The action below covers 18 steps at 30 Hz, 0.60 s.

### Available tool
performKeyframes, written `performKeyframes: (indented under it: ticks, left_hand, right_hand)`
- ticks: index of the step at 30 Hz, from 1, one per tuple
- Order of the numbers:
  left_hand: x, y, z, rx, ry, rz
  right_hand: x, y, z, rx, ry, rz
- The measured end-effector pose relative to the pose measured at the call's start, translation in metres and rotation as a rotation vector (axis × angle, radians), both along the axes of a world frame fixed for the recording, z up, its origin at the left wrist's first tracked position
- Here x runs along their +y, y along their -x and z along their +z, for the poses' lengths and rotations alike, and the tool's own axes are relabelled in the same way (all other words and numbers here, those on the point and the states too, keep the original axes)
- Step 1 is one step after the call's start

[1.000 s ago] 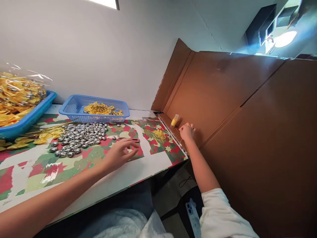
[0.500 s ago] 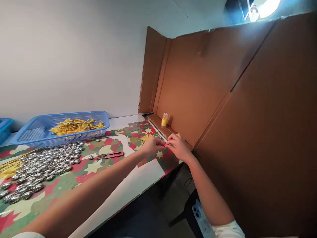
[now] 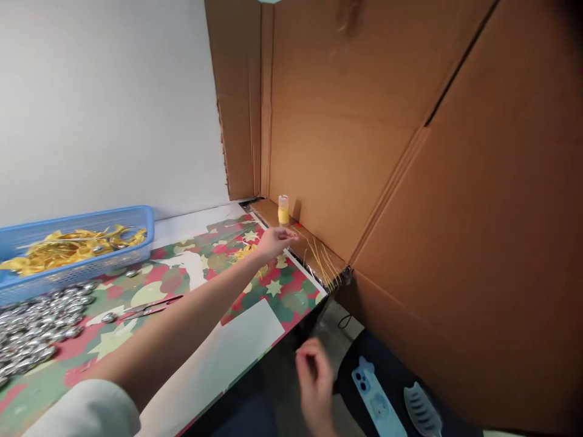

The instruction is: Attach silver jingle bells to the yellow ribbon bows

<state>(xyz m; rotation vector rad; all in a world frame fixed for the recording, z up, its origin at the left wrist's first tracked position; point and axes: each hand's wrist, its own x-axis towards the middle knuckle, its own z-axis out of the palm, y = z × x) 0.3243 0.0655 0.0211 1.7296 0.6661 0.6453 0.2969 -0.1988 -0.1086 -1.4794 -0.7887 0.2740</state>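
My left hand (image 3: 276, 241) is stretched over the table's far right edge, its fingertips pinched together. What they hold, if anything, is too small to make out. Just behind it stands a small bottle (image 3: 283, 211) with yellow contents and a clear top. Thin yellow strands (image 3: 324, 262) lie on the cardboard ledge to its right, and a small pile of yellow scraps (image 3: 246, 251) is at its left. My right hand (image 3: 314, 379) is below the table edge, thumb and fingers curled closed; anything in them is hidden.
Small scissors (image 3: 148, 306) lie beside a silver disc (image 3: 109, 317). Many silver discs (image 3: 50, 325) are heaped at left, before a blue basket (image 3: 148, 233) of yellow ribbon pieces. A tall cardboard panel (image 3: 337, 164) walls the right. A phone (image 3: 376, 397) and hairbrush (image 3: 421, 406) rest on a dark seat.
The hands, fingertips together before, are now apart: the right came down and back below the table edge, while the left stays near the ledge. The view has turned right and down, uncovering the strands.
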Motion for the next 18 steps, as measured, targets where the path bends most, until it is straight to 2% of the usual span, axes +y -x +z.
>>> performKeyframes:
  ticks: [3,5,6,8,14,18]
  left_hand:
    - [0.005,-0.015,-0.007,-0.026,-0.124,0.023]
    - [0.007,-0.021,-0.011,-0.027,-0.215,0.044]
    - [0.008,-0.022,-0.013,-0.028,-0.253,0.048]
    - [0.008,-0.023,-0.016,-0.013,-0.290,0.044]
    - [0.008,-0.025,-0.022,0.014,-0.307,0.055]
    - [0.007,-0.030,-0.024,-0.024,-0.327,0.053]
  right_hand:
    - [-0.014,0.050,-0.085,0.152,0.126,0.082]
    - [-0.018,0.069,-0.126,0.245,0.174,0.093]
    - [-0.018,0.074,-0.138,0.275,0.189,0.093]
    - [-0.018,0.074,-0.148,0.313,0.206,0.121]
    - [-0.008,0.052,-0.127,0.407,0.258,0.121]
    - [-0.005,0.062,-0.132,0.470,0.237,0.102]
